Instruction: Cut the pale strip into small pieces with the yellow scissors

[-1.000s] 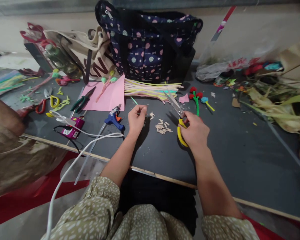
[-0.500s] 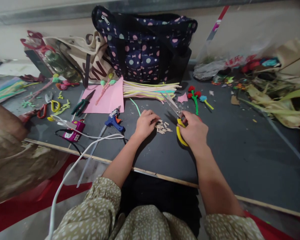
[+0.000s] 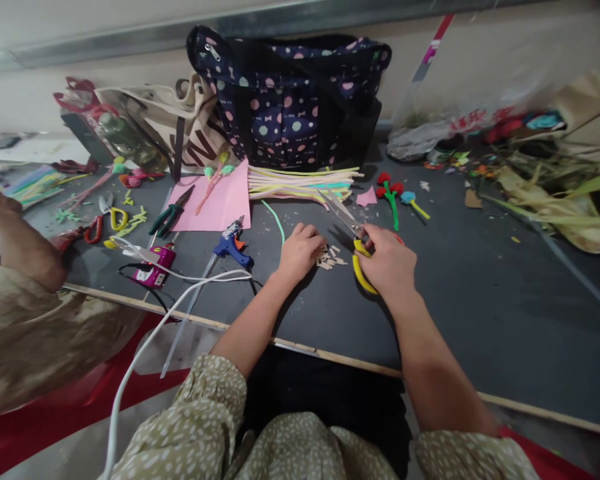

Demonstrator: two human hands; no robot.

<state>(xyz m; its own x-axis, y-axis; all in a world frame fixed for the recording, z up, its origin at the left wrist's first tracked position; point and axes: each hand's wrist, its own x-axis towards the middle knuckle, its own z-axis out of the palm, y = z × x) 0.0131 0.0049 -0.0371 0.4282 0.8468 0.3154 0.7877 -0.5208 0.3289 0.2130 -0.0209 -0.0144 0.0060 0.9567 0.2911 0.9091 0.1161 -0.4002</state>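
L hand (image 3: 300, 253): fingers curled down at edge of pale cut pcs. (image 3: 327, 262), mid-table; if pinching any, can't tell. R hand (image 3: 390, 263): closed round yellow-handled scissors (image 3: 350, 221), R of pcs., blades slightly apart. Blue glue gun (image 3: 233, 249): well L.

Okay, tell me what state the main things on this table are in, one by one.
Scissors, held in the right hand, blades slightly apart.
Cut pieces, loose in a heap, partly hidden by the left hand.
Green strip, bent in a curve.
Glue gun, lying on its side.
Pliers, lying partly on the pink sheet.
Pale strips, laid lengthwise in a bundle.
Red flowers, lying flat.
Navy bag, standing upright.
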